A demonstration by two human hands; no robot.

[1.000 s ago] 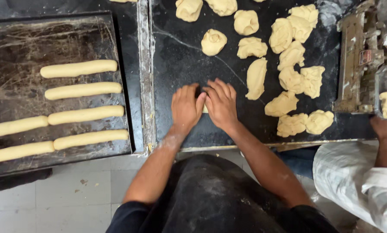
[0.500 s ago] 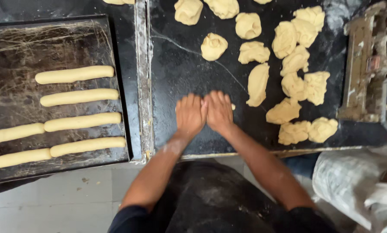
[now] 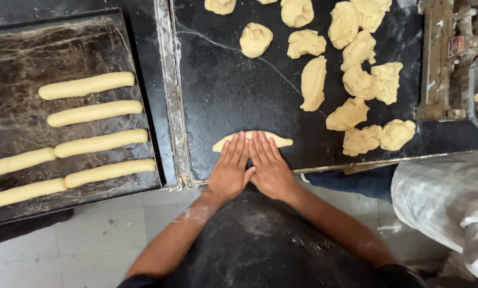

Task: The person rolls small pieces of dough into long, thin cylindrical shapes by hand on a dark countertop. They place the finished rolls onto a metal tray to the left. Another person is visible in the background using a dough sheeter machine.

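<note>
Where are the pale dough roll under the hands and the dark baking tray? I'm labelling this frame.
pale dough roll [image 3: 279,142], head view, its bare right end.
dark baking tray [image 3: 63,48], head view, bare greased surface above the shaped sticks.

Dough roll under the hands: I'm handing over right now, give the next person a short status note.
Left hand and right hand: both flat, side by side, pressing the dough roll on the dark worktop; its tapered ends stick out either side.
Done: six long rolls lie in rows on the tray at left.
Left: a heap of unshaped dough lumps up right.
Another person's sleeve is at right.
</note>
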